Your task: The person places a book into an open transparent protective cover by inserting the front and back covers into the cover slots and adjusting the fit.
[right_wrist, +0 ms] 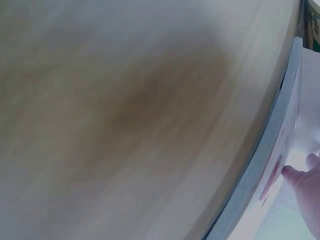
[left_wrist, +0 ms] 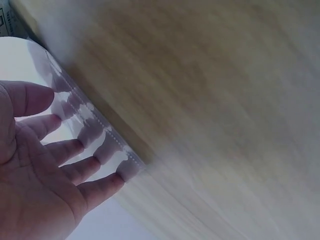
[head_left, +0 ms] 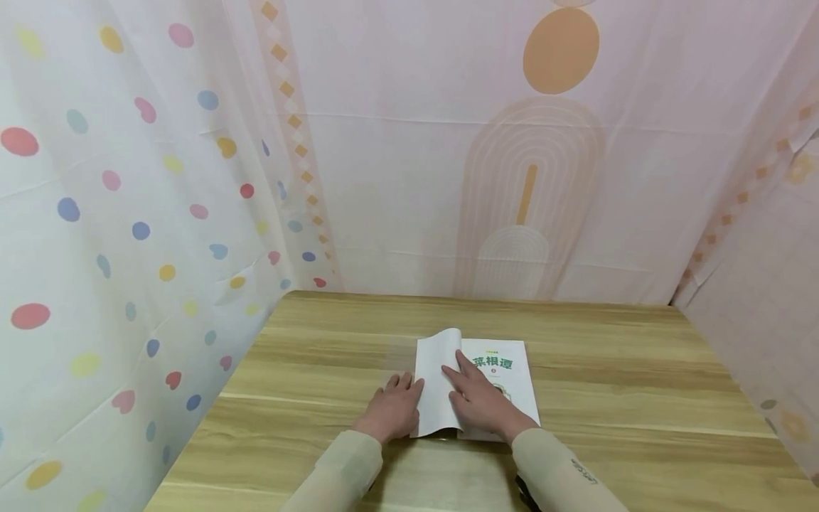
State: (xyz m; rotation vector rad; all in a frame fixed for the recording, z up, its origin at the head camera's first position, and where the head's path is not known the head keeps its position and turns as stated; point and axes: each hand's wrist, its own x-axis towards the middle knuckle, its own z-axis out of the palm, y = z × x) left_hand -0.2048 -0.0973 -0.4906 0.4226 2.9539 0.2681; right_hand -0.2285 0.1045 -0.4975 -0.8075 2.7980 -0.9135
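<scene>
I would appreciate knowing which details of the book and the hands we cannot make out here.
- Head view: much of the picture on the book, hidden by the right hand.
- Head view: the small lettering above the green title, too small to read.
- Right wrist view: most of the right hand, cut off by the right edge.
- Left wrist view: part of the left hand, cut off by the left edge.
</scene>
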